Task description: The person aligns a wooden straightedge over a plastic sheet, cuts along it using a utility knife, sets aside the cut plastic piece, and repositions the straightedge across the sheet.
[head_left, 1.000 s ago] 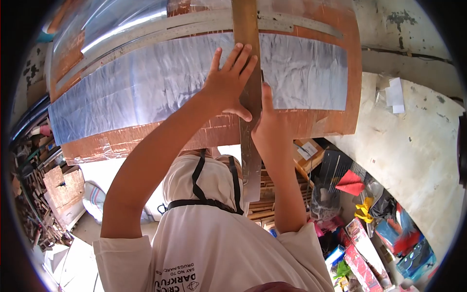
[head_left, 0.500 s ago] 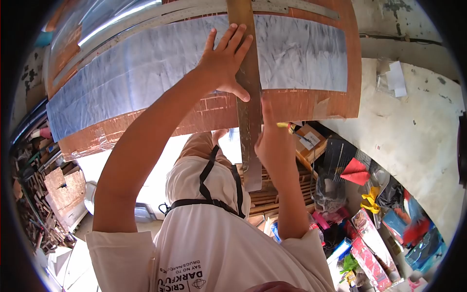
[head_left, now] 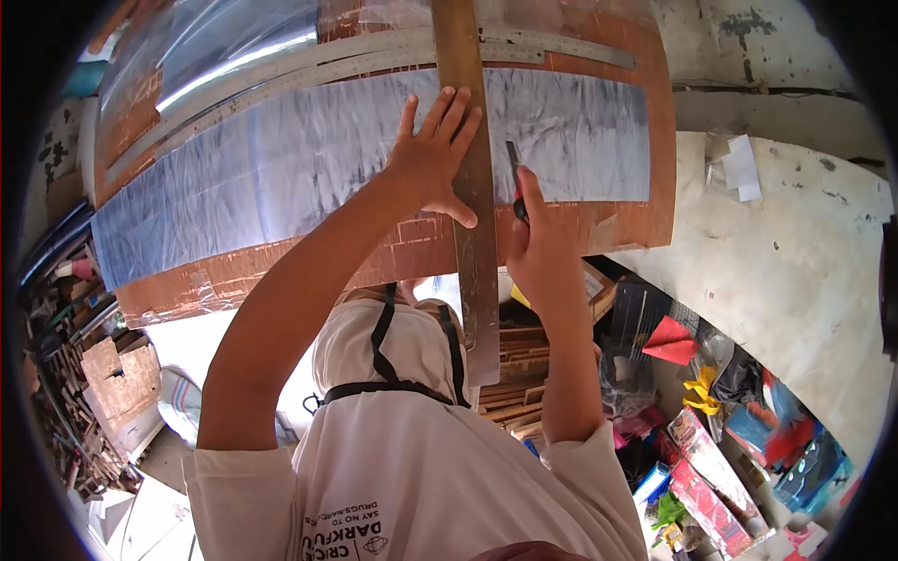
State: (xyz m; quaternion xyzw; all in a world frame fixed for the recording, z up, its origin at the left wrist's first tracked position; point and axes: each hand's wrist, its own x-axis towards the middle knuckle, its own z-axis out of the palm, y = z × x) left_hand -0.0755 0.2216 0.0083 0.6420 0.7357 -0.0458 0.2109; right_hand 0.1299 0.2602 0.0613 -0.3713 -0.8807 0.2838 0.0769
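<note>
White shirt (head_left: 426,467): "SAY NO TO", "DARKFU".

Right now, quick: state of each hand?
Left hand: open and spread, lying partly over the long bar.
Right hand: closed, holding a knife.

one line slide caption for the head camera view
Left hand spread partly over a long bar across a grey sheet, right hand holding a knife beside the bar.

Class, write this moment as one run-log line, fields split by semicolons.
left hand: spread over bar and sheet; right hand: grips cutter; cutter: right of bar, contact with sheet unclear; bar: across sheet
</note>
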